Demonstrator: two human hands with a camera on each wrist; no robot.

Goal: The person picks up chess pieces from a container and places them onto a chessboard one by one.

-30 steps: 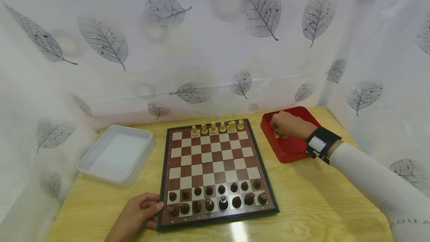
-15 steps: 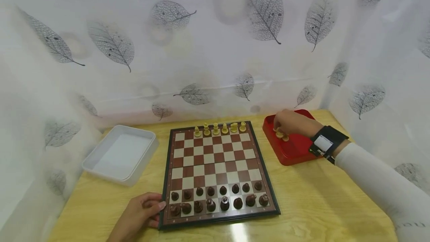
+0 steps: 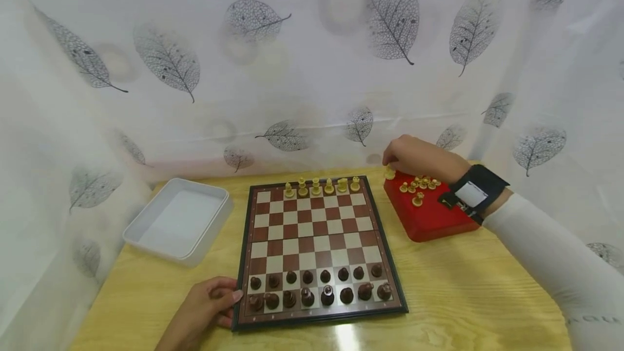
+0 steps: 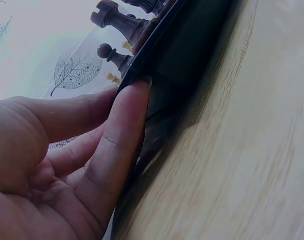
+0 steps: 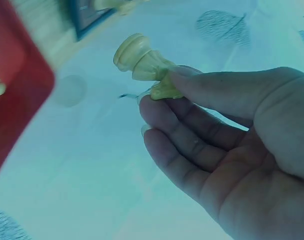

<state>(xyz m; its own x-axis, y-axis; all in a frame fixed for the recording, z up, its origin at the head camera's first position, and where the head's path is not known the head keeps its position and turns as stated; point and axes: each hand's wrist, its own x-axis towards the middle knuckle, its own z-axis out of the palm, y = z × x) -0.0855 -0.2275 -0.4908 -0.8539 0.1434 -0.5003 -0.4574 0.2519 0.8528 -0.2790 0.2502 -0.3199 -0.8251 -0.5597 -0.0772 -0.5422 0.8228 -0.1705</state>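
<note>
My right hand is over the far left corner of the red tray, pinching a cream chess knight by its head between thumb and fingers; the knight's base points away from the palm. At the near left corner of the chessboard, my left hand grips the board's dark edge, thumb against the rim and fingers alongside it. Two rows of dark brown chess pieces stand on the near side. Along the far row are several cream pieces, with the two leftmost squares bare.
Several cream pawns stand or lie in the red tray, right of the board. A white tray sits on the left. The wooden table ends at a leaf-patterned curtain behind.
My right hand has come up out of the red tray and toward its far left corner, bringing the knight with it. The tray's pawns now show. The left hand stays on the board.
</note>
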